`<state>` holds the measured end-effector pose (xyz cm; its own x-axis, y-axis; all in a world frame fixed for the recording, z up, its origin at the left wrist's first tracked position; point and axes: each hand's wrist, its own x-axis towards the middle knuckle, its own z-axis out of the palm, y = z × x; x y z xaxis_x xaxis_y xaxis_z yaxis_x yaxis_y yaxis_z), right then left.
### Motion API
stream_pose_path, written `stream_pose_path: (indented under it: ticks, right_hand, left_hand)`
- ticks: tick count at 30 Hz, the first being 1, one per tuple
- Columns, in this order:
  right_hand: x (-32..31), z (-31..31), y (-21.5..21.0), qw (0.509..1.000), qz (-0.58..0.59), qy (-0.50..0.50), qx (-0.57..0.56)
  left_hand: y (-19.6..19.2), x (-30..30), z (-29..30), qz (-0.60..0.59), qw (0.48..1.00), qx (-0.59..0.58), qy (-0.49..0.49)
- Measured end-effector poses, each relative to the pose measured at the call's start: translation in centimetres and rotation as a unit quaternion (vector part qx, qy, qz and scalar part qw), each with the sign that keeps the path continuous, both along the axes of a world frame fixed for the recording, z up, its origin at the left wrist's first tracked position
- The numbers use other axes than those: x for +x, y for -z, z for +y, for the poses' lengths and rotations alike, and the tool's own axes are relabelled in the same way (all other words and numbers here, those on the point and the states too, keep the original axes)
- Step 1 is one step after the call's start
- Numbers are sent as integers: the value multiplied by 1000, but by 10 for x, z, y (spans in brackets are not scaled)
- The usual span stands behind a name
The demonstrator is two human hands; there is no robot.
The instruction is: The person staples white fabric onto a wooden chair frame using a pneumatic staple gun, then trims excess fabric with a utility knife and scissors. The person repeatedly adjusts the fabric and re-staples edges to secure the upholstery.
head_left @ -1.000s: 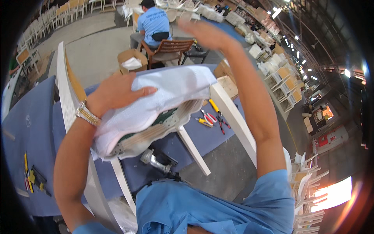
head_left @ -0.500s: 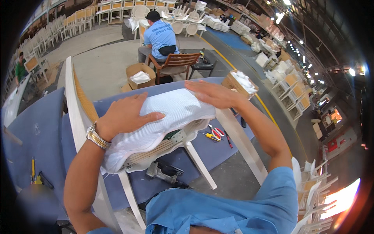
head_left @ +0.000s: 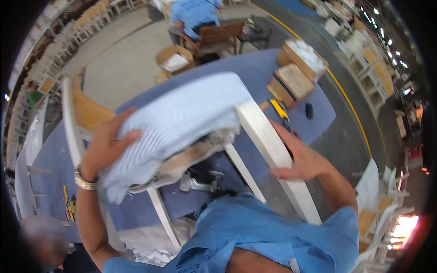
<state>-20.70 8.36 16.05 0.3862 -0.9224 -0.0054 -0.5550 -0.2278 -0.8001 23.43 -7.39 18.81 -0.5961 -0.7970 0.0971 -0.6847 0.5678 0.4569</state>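
Note:
A white wooden chair (head_left: 277,157) lies tipped on the table, its legs toward me. White ribbed fabric (head_left: 191,109) covers its seat, and the ragged underside shows below the fabric edge. My left hand (head_left: 108,144) lies on the left part of the fabric with the thumb spread from the fingers. With my right hand (head_left: 302,157) I grip the thick right leg, the thumb across its near face and the fingertips hidden behind it. Under the seat, between the legs, is a grey gun-shaped tool (head_left: 199,182), blurred and partly hidden.
A blue-grey covered table (head_left: 321,116) carries the chair. On its right are a cardboard box (head_left: 291,84), a yellow-handled tool (head_left: 278,109) and a small black object (head_left: 309,110). Yellow tools (head_left: 69,204) lie at left. A co-worker (head_left: 195,16) sits beyond by a wooden armchair (head_left: 215,38).
My right hand has come off the fabric's far edge down onto the right leg. My left hand stays on the fabric. The chair has turned slightly, and the view has shifted downward.

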Motion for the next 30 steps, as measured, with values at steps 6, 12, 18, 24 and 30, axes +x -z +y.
stream_pose_path:
  ticks: [6,12,18,24,30]
  right_hand:
    - [14,-65,-52,986,1,72,150]
    - [-15,-118,-11,961,-172,50,210]
    - [-91,-95,170,943,-144,223,201]
    - [-97,-79,366,963,155,173,-136]
    - [-111,-68,361,917,225,327,39]
  left_hand:
    - [12,10,-4,65,993,15,-93]
    - [1,-1,2,26,992,12,-126]
    - [2,-6,10,0,990,-49,-131]
    - [-3,-9,6,-26,986,-64,-152]
    - [-5,-10,5,-34,986,-48,-158]
